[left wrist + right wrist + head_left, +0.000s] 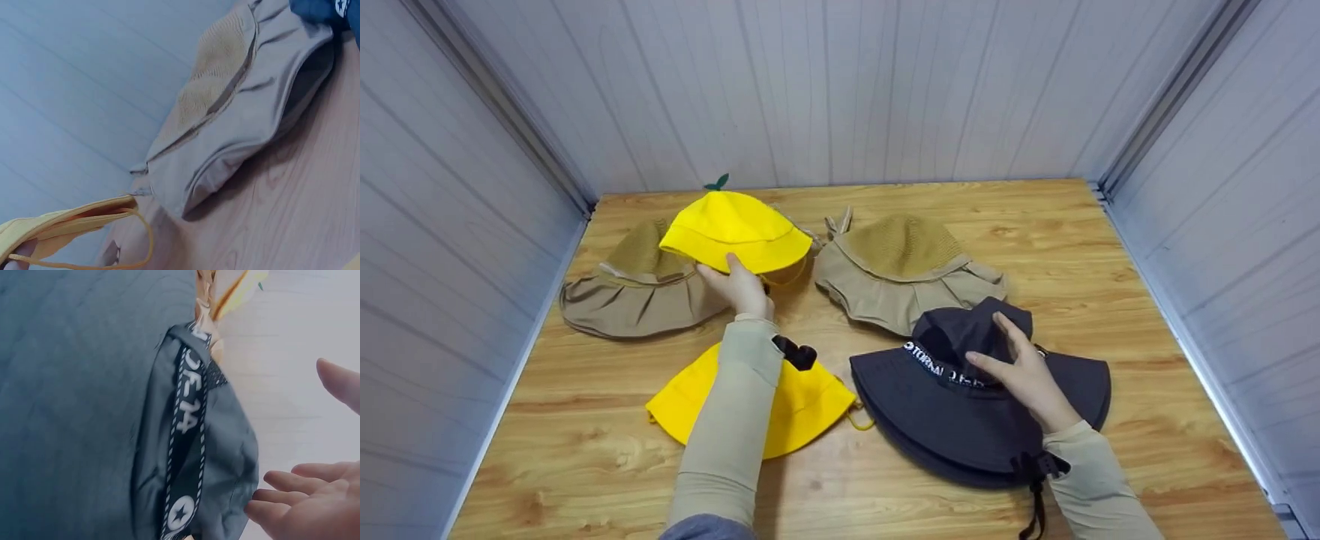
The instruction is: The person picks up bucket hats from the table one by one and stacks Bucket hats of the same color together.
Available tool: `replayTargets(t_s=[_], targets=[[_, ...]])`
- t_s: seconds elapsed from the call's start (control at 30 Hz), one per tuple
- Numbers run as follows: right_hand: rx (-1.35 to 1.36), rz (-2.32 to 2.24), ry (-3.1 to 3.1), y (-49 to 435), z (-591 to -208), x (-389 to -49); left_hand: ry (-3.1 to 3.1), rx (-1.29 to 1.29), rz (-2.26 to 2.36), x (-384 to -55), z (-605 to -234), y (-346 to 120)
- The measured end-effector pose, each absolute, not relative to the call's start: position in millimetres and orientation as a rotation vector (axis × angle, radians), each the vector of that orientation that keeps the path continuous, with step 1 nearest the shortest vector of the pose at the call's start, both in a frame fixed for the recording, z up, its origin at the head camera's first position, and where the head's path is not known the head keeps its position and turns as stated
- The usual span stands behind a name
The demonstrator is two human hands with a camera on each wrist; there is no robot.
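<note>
Leaf-topped yellow hat [735, 229]: held raised over the worktop [900, 510], in front of part of the left tan hat [641, 311] as seen from the head; whether the two are touching cannot be told
Left hand [744, 291]: its grip is kept narrow on the yellow brim, with the thumb laid over the edge
Right hand [1031, 379]: thumb and fingers are spread wide beside the crown of the dark hat [960, 420]; nothing is gripped, and contact with the fabric cannot be confirmed
Second yellow hat [814, 409]: laid on the worktop, partly hidden by the left sleeve [727, 442]
Right tan hat [911, 281]: laid beyond the dark hat, not held
Dark brim: a doubled lower edge is shown; whether another hat is stacked beneath cannot be told
Hats done: one yellow hat is secured and held up; the work is judged to be partway through
Hats left: the held hat is not yet set down, and the dark hat is not yet grasped
</note>
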State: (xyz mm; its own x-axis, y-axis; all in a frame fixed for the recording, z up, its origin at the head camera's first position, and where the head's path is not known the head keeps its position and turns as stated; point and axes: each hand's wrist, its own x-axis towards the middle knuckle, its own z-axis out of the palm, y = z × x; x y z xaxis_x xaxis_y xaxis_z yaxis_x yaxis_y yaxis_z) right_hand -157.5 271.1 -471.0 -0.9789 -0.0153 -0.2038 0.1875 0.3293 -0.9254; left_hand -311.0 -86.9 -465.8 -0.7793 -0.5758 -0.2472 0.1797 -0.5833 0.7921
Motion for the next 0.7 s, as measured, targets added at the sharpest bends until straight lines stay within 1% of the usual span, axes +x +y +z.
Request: replayTargets(t_s=[0.23, 0.5, 0.7], targets=[[0.157, -1.903, 2.255, 255.9, -467.6, -166.1, -1.007, 0.623, -2.368, -294.6, -457.3, -64.8], [0.139, -2.076, 2.065, 242.1, -473.8, -175.3, -1.005, 0.586, -2.531, -273.9, -445.8, -40.7], [0.139, -2.217, 1.859, 235.1, -472.8, -180.0, -0.999, 0.585, -2.654, -251.8, -441.9, -21.0]])
